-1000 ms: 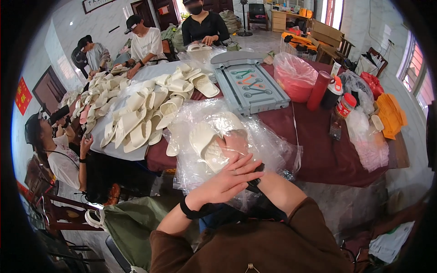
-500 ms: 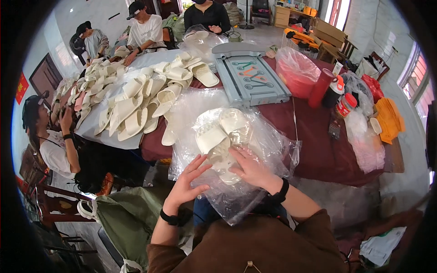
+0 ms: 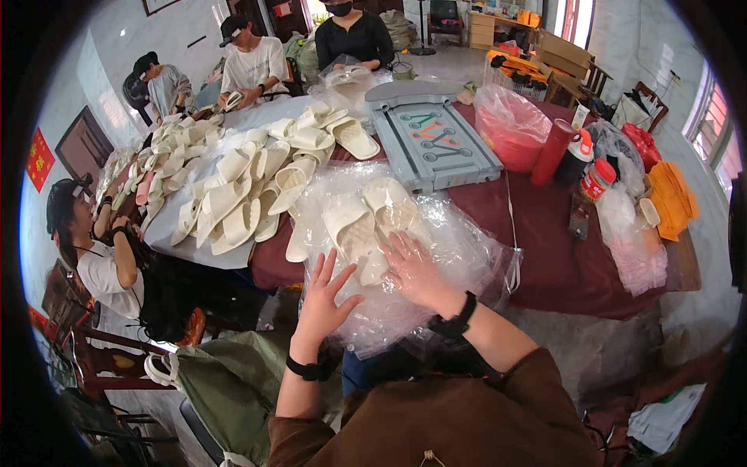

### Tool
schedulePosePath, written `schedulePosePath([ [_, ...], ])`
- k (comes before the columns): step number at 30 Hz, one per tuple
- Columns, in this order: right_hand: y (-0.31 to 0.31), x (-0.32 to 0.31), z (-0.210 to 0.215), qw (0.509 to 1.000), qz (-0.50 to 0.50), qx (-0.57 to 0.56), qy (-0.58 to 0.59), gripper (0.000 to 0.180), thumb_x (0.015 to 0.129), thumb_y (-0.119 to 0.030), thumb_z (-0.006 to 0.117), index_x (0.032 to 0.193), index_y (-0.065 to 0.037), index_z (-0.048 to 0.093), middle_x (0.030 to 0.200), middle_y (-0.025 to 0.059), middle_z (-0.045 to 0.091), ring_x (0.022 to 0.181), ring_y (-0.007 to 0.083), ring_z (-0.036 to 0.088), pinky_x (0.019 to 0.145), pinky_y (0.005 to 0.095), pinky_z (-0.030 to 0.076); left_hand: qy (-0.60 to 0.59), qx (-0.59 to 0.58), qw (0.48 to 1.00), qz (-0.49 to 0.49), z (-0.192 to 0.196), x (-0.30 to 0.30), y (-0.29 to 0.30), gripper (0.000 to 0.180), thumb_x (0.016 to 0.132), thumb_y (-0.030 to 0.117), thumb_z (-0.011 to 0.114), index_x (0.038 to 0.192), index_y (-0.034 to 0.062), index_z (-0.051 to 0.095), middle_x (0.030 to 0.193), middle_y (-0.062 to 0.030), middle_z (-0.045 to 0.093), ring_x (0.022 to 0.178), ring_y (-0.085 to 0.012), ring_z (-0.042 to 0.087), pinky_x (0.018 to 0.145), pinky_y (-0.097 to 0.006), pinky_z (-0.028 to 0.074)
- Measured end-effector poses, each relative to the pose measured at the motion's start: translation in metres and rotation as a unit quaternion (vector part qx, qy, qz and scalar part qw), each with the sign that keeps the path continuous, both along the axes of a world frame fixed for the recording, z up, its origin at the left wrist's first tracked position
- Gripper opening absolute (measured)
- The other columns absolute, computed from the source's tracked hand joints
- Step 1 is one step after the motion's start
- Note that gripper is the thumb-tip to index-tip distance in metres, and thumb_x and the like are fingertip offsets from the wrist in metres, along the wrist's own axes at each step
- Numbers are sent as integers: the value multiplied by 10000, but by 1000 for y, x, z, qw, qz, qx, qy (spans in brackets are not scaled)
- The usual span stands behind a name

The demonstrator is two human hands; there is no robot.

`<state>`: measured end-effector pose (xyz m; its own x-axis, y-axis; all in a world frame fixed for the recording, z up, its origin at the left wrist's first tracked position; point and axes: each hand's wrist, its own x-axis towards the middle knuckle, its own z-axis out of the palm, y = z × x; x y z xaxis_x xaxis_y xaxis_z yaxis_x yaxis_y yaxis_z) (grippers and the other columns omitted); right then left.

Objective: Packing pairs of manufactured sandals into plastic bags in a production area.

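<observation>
A pair of cream slippers (image 3: 348, 221) lies side by side on a stack of clear plastic bags (image 3: 467, 241) at the near edge of the table, and clear film seems to cover the pair. My right hand (image 3: 416, 268) rests with spread fingers at the near end of the right slipper. My left hand (image 3: 325, 300) hovers beside the near end of the left slipper, fingers apart and holding nothing. Left of the pair, a heap of loose cream slippers (image 3: 233, 191) spreads along the table.
A grey folding plastic table piece (image 3: 432, 136) lies beyond the bags. To its right stand a pink plastic-lined tub (image 3: 510, 132), a red cylinder (image 3: 551, 154) and a red-lidded jar (image 3: 595, 180). Several people (image 3: 253, 66) sit around the far and left sides. A green sack (image 3: 233, 389) is at lower left.
The slippers and film have shifted a little away from me, and the near flap of film no longer hangs over my lap. Both hands have moved forward slightly.
</observation>
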<state>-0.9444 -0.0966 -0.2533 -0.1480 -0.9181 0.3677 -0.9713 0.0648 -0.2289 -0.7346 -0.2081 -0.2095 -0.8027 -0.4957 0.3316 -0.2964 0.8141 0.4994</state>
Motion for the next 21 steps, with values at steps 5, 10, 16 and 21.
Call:
schedulePosePath([
  [5, 82, -3, 27, 990, 101, 56, -75, 506, 941, -214, 592, 1398, -42, 461, 1507, 203, 373, 1420, 365, 308, 1163, 440, 276, 7, 6, 1000, -7, -13, 18, 0, 521, 749, 200, 802, 1248, 156, 659, 1541, -166, 359, 1440, -403, 278, 1121, -482, 333],
  [10, 137, -20, 108, 845, 102, 212, -479, 287, 926, -120, 605, 1200, -40, 632, 1191, 117, 641, 1021, 229, 663, 826, 321, 539, 57, -4, 998, -3, -10, 37, 4, 439, 767, 100, 754, 1198, 118, 677, 1489, -142, 446, 1417, -379, 341, 1115, -466, 350],
  [16, 123, -77, 86, 956, -50, -86, -277, 309, 865, -30, 587, 1155, -105, 662, 1121, 74, 647, 893, 223, 681, 714, 321, 547, 26, -20, 999, -12, 13, 65, 27, 495, 728, -60, 599, 1194, 93, 665, 1437, -126, 508, 1392, -389, 381, 1105, -458, 372],
  [21, 115, -85, 59, 991, 10, -58, -121, 400, 810, 24, 605, 1159, -157, 684, 1249, 80, 603, 802, 263, 663, 709, 321, 532, -14, -33, 998, -57, 13, 69, 43, 429, 721, 60, 722, 1141, 148, 709, 1417, -72, 540, 1378, -366, 411, 1080, -443, 403],
])
